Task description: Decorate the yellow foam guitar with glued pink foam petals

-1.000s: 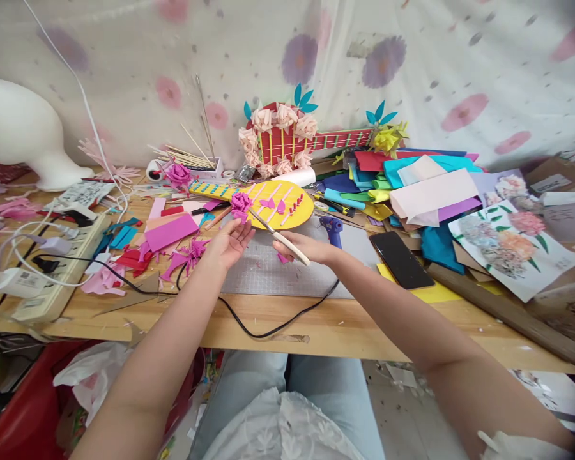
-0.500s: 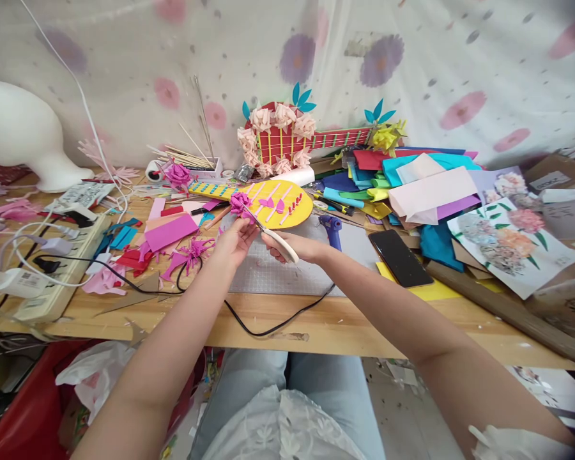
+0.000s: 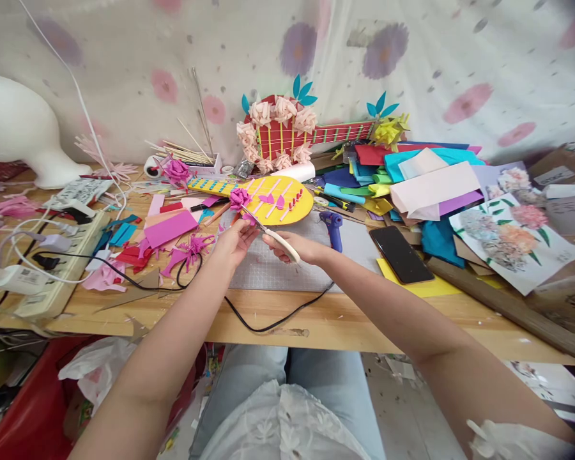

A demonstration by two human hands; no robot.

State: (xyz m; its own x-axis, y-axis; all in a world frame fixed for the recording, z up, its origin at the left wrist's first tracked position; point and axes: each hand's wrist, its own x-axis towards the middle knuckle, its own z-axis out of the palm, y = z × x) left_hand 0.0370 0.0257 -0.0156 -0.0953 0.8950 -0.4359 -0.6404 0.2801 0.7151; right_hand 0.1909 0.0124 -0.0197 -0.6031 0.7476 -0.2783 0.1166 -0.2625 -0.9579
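My right hand [image 3: 287, 248] is closed on white-handled scissors [image 3: 283, 244], whose blades point up and left toward my left hand. My left hand [image 3: 242, 237] pinches a small magenta paper piece [image 3: 249, 219] at the blades. Just behind both hands lies a yellow paper-craft instrument [image 3: 287, 198] with pink strips and red pegs. A magenta paper flower [image 3: 239, 199] sits on its near side, and another magenta flower [image 3: 176, 171] is at the end of its neck. Under my hands is a grey cutting mat [image 3: 268, 271].
A red paper guitar [image 3: 274, 147] with pale roses stands at the back. To the right are a blue glue gun [image 3: 333, 230], a phone [image 3: 401, 254] and stacked coloured paper [image 3: 431, 191]. At left lie magenta scraps [image 3: 170, 230] and a power strip [image 3: 64, 268]. A black cable [image 3: 268, 331] loops near the edge.
Both hands stay almost in place, with the scissors still at the small magenta piece. The whole view has shifted slightly.
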